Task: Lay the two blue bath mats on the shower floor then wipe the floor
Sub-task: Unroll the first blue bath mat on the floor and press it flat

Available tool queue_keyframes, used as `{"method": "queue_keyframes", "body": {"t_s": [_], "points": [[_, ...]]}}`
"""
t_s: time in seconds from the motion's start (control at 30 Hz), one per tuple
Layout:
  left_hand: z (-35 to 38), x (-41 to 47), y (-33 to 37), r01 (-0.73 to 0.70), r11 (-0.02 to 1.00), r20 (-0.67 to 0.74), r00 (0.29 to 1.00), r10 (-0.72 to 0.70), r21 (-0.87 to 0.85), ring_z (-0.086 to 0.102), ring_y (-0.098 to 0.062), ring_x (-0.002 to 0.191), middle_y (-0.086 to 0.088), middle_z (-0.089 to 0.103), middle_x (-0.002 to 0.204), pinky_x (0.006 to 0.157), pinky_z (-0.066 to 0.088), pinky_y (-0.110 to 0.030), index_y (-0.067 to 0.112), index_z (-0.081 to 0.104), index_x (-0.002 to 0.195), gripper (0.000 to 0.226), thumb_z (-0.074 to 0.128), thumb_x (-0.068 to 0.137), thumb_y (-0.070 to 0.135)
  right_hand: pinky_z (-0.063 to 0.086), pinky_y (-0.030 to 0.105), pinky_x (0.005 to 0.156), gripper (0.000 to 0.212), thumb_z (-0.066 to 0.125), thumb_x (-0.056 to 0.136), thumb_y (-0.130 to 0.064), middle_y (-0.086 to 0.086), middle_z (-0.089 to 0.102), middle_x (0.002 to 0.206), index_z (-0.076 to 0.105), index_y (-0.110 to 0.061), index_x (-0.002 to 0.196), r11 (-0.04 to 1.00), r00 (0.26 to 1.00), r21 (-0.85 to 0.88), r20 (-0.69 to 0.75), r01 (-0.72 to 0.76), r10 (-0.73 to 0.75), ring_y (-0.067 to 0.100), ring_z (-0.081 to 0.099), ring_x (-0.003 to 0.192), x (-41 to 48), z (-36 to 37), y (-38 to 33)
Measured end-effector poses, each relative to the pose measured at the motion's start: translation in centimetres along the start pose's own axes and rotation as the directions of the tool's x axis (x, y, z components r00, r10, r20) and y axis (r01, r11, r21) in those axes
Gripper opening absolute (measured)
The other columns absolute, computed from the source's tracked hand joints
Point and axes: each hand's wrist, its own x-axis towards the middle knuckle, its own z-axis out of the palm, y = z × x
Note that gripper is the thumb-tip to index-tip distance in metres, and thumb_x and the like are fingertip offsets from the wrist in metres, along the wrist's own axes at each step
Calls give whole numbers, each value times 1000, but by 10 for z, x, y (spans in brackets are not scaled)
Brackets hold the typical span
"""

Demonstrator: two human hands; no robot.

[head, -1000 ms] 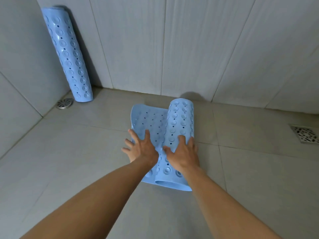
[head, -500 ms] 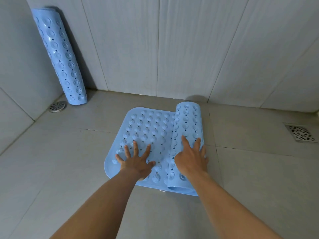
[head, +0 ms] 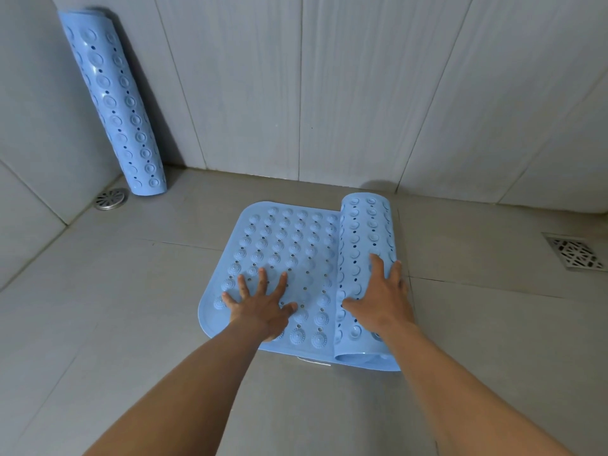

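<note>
left hand [head: 260,307]: fingers spread on half-unrolled mat [head: 289,251] | right hand [head: 381,301]: fingers together on its roll [head: 365,225] | 2nd mat [head: 115,106]: far-left floor [head: 131,307] corner

Tiled floor [head: 131,307] bears a half-unrolled blue mat [head: 289,245]; rolled mat [head: 115,103] stands in corner beside round drain [head: 111,199]

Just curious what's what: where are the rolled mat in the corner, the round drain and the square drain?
rolled mat [head: 115,103]: head view, middle of roll.
round drain [head: 111,199]: head view, grate centre.
square drain [head: 574,253]: head view, grate centre.
</note>
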Motion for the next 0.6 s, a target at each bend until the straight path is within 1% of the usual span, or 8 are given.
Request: {"method": "queue_keyframes", "body": {"t_s": [0.13, 0.27, 0.33, 0.4, 0.47, 0.5, 0.57, 0.6], "points": [[-1, 1, 5, -2, 1000, 1, 1000, 2, -12, -24, -44, 147, 3, -30, 162, 112, 0, -74, 49, -23, 150, 70, 17, 96, 70, 42, 47, 101, 102, 75, 75, -38, 5, -6, 164, 7, -38, 152, 999, 1000, 46, -16, 6, -6, 34, 21, 144, 2, -7, 5], [-3, 4, 8, -4, 1000, 1, 1000, 4, -19, -24, -44, 147, 3, -30, 162, 112, 0, -74, 49, -23, 150, 71, 17, 96, 71, 43, 46, 104, 104, 76, 75, -39, 2, -2, 164, 7, -41, 152, 995, 1000, 98, -10, -7, 8, 31, 23, 145, 8, -13, 15], [-4, 7, 11, -6, 1000, -5, 1000, 6, -21, -23, -45, 147, 3, -30, 163, 112, 0, -74, 49, -22, 150, 71, 17, 96, 71, 43, 46, 104, 103, 76, 74, -38, 2, 3, 163, 8, -41, 152, 992, 1000, 129, 0, -11, 11, 30, 26, 144, 12, -17, 22], [-6, 8, 15, -4, 1000, -4, 1000, 4, -24, -23, -45, 147, 3, -29, 163, 111, 0, -74, 49, -22, 150, 71, 17, 96, 72, 46, 46, 100, 102, 74, 73, -39, 2, 11, 159, 9, -41, 152, 987, 1000, 157, 6, -24, 23, 31, 32, 140, 15, -22, 29], [-8, 9, 20, -1, 1000, -2, 1000, 1, -30, -24, -45, 147, 3, -29, 163, 111, -1, -74, 49, -22, 150, 71, 18, 96, 71, 45, 47, 99, 100, 69, 76, -42, 3, 17, 156, 6, -36, 153, 990, 998, 129, -7, -59, 60, 31, 34, 138, 17, -26, 32], [-8, 11, 21, -2, 999, -2, 1000, 2, -33, -24, -45, 147, 3, -30, 163, 111, -1, -74, 49, -22, 150, 71, 18, 96, 71, 42, 49, 103, 98, 65, 79, -44, 5, 17, 157, 3, -33, 155, 993, 996, 90, -23, -81, 83, 32, 30, 140, 18, -28, 32], [-7, 14, 24, -2, 999, -4, 1000, 1, -37, -24, -45, 147, 3, -30, 162, 111, -2, -75, 49, -23, 150, 71, 17, 96, 71, 31, 55, 112, 92, 54, 87, -41, 12, 8, 162, -4, -26, 157, 993, 991, -16, -71, -116, 114, 34, 19, 146, 19, -30, 32], [-6, 15, 24, 1, 999, -6, 1000, -1, -38, -25, -46, 147, 2, -31, 162, 111, -2, -75, 49, -23, 150, 71, 17, 95, 71, 24, 57, 115, 87, 49, 90, -37, 15, 1, 163, -6, -25, 157, 991, 989, -62, -91, -122, 116, 36, 12, 148, 18, -31, 31]]}}
